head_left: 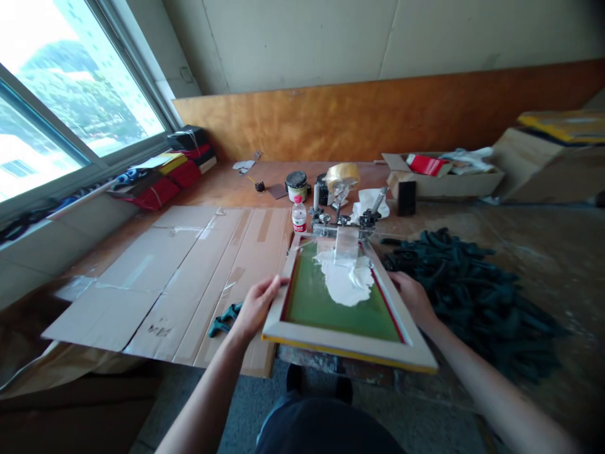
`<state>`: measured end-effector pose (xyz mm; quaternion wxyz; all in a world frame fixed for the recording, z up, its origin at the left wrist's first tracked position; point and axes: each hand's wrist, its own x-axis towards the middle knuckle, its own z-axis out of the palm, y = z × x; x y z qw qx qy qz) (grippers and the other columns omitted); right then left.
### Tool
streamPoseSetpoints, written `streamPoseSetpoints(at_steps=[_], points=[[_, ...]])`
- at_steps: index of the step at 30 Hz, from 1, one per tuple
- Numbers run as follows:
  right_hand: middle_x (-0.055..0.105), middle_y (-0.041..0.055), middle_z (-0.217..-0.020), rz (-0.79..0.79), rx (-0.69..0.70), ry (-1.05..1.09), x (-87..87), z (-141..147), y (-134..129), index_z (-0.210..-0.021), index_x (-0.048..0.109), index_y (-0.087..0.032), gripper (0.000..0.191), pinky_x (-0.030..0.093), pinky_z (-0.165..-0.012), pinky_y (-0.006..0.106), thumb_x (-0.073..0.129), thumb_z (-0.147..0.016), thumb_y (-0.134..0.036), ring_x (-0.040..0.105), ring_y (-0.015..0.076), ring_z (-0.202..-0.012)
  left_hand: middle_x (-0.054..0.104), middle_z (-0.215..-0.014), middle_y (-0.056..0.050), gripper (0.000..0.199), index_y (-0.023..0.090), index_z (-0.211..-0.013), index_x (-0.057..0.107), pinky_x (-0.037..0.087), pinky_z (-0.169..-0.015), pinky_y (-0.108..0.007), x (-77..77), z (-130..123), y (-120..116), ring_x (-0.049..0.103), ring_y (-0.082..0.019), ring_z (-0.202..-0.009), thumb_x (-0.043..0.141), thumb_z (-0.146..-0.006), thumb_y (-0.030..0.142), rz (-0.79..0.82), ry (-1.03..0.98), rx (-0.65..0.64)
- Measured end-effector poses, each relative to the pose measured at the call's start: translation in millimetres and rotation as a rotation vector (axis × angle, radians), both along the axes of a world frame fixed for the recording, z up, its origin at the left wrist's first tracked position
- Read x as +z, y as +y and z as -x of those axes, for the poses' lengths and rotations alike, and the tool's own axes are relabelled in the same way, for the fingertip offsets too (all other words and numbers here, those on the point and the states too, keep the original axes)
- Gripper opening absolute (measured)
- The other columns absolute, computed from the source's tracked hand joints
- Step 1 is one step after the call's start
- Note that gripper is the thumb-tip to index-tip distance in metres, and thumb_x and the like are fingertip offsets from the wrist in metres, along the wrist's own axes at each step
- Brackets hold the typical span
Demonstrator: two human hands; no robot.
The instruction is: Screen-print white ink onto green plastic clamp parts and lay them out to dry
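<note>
Two hands on the screen frame: I have left grip closed on its left rail, thumb on top, and right grip closed on the right rail, fingers partly hidden. Frame sits between them, white paste on the green mesh. Teal part just beside left grip, on cardboard. Dark green pile right of right grip. Bottle beyond both.
</note>
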<state>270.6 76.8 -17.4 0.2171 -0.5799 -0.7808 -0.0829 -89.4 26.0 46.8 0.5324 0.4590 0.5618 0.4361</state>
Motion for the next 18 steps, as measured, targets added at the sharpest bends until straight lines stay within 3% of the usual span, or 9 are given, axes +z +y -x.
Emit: streamPoseSetpoints(at_steps=[2,4,5,7,11,14,18], points=[[0.065,0.0115,-0.100,-0.010,0.017,0.089,16.8,1.9,17.9,-0.116,0.062,-0.009,0.035,0.054,-0.071,0.027,0.049,-0.091,-0.029,0.063,0.0176,-0.079,0.066,-0.068,-0.001,0.059,0.017,-0.119,0.064,0.042,-0.053,-0.022,-39.1,1.3,-14.0,0.058,-0.015,-0.061,0.063,-0.074,0.056,0.086,0.055,-0.020],[0.058,0.0149,-0.116,0.001,0.070,0.123,31.3,21.4,34.4,-0.127,0.053,-0.011,0.051,0.051,-0.083,0.032,0.063,-0.082,-0.035,0.060,0.0231,-0.097,0.063,-0.063,0.002,0.067,0.018,-0.131,0.055,0.041,-0.053,-0.022,-71.9,-0.8,-18.8,0.056,-0.014,-0.057,0.065,-0.073,0.050,0.108,0.141,0.000],[0.055,0.0149,-0.118,0.029,0.099,0.096,36.6,35.3,40.7,-0.126,0.052,-0.013,0.055,0.048,-0.087,0.034,0.068,-0.079,-0.034,0.057,0.0255,-0.103,0.061,-0.062,0.003,0.069,0.019,-0.135,0.051,0.041,-0.054,-0.022,-84.5,-2.0,-18.8,0.055,-0.014,-0.057,0.064,-0.074,0.048,0.107,0.190,0.012],[0.058,0.0119,-0.110,0.147,0.136,-0.017,41.4,62.9,46.9,-0.116,0.056,-0.017,0.044,0.046,-0.085,0.035,0.070,-0.076,-0.029,0.055,0.0266,-0.103,0.061,-0.063,0.004,0.068,0.021,-0.138,0.047,0.040,-0.056,-0.022,-101.5,-3.2,-16.8,0.055,-0.014,-0.058,0.061,-0.076,0.046,0.089,0.269,0.019],[0.062,0.0065,-0.084,0.364,0.195,-0.140,29.7,86.1,28.8,-0.087,0.061,-0.018,0.007,0.043,-0.071,0.029,0.060,-0.080,-0.016,0.057,0.0218,-0.084,0.064,-0.069,0.002,0.065,0.023,-0.141,0.044,0.040,-0.059,-0.022,-112.8,-0.8,-14.2,0.058,-0.016,-0.064,0.054,-0.081,0.047,0.067,0.332,-0.028],[0.063,0.0061,-0.083,0.326,0.427,-0.126,18.4,72.8,-0.6,-0.082,0.061,-0.018,0.018,0.041,-0.075,0.029,0.048,-0.082,-0.006,0.055,0.0203,-0.086,0.066,-0.072,0.001,0.065,0.024,-0.142,0.043,0.041,-0.061,-0.023,-114.5,0.7,-15.1,0.060,-0.017,-0.067,0.052,-0.082,0.048,0.068,0.332,-0.034],[0.062,0.0044,-0.080,0.354,0.668,-0.147,22.8,53.2,-18.8,-0.082,0.062,-0.019,0.025,0.041,-0.075,0.031,0.044,-0.079,-0.002,0.054,0.0198,-0.083,0.066,-0.071,0.001,0.063,0.024,-0.139,0.046,0.041,-0.060,-0.023,-113.0,-1.0,-16.2,0.060,-0.017,-0.065,0.055,-0.081,0.048,0.082,0.315,-0.006]])
